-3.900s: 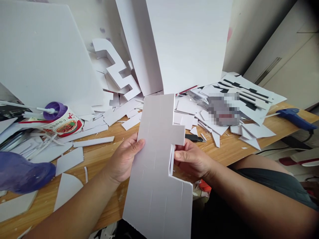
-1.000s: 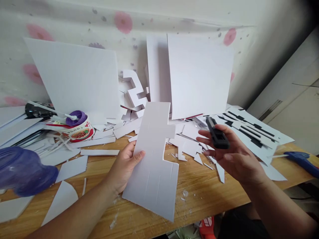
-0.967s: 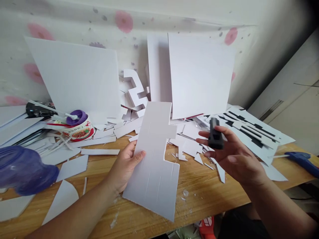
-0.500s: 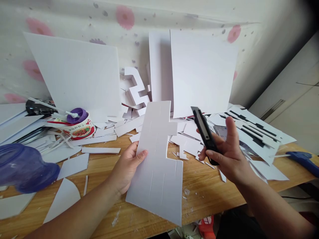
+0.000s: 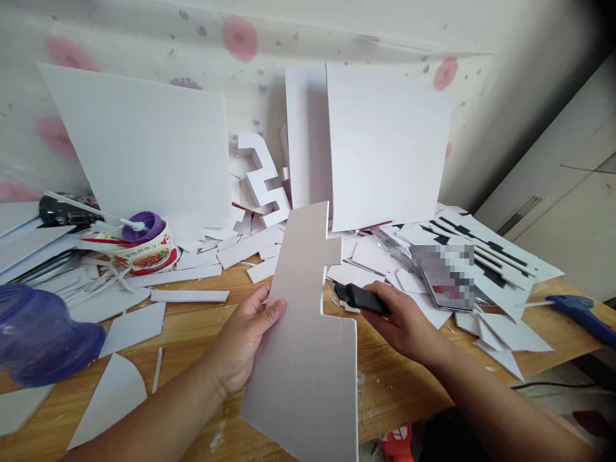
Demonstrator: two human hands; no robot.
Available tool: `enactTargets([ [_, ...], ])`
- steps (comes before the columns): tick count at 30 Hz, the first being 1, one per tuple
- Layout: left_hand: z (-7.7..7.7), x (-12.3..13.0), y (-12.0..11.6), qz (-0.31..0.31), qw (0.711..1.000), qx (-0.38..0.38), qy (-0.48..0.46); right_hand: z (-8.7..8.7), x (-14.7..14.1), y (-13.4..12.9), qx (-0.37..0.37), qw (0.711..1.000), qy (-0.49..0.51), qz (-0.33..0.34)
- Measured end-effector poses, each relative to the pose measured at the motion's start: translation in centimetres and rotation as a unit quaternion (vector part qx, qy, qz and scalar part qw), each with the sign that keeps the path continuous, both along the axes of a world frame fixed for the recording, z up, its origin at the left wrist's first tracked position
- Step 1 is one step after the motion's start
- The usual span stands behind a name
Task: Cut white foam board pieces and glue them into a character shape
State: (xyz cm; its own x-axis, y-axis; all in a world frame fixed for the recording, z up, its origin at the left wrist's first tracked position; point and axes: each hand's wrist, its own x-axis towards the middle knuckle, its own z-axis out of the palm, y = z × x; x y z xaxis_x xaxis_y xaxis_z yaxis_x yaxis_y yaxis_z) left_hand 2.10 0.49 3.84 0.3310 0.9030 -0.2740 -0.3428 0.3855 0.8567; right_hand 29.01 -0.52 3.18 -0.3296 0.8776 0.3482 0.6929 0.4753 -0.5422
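A white foam board piece (image 5: 298, 333) with a stepped right edge is tilted up over the wooden table. My left hand (image 5: 248, 333) grips its left edge, thumb on the front face. My right hand (image 5: 404, 324) is wrapped round a black utility knife (image 5: 362, 299). The knife points left, its tip close to the notch in the board's right edge; whether they touch I cannot tell. Behind the board, white offcuts (image 5: 250, 256) lie scattered over the table.
Large white boards (image 5: 389, 147) lean against the wall, near a white cut-out shape (image 5: 262, 176). At left are a paper bowl (image 5: 149, 253) with a purple lid and a translucent blue container (image 5: 43, 340). A phone (image 5: 445, 276) and a blue glue gun (image 5: 580, 314) lie at right on the table (image 5: 399, 391).
My right hand has turned over and moved down and left, bringing the knife from upright to pointing left beside the board. The board has tilted slightly, its lower end closer to me.
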Motion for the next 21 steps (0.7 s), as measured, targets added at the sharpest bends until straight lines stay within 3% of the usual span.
enactTargets([
  [10, 0.08, -0.01, -0.30, -0.034, 0.999, 0.008, -0.025, -0.13, 0.55, 0.47, 0.072, 0.995, -0.035, 0.066],
  [21, 0.12, -0.03, -0.33, -0.031, 0.999, 0.010, -0.023, 0.04, 0.32, 0.18, 0.083, 0.994, -0.015, 0.066],
])
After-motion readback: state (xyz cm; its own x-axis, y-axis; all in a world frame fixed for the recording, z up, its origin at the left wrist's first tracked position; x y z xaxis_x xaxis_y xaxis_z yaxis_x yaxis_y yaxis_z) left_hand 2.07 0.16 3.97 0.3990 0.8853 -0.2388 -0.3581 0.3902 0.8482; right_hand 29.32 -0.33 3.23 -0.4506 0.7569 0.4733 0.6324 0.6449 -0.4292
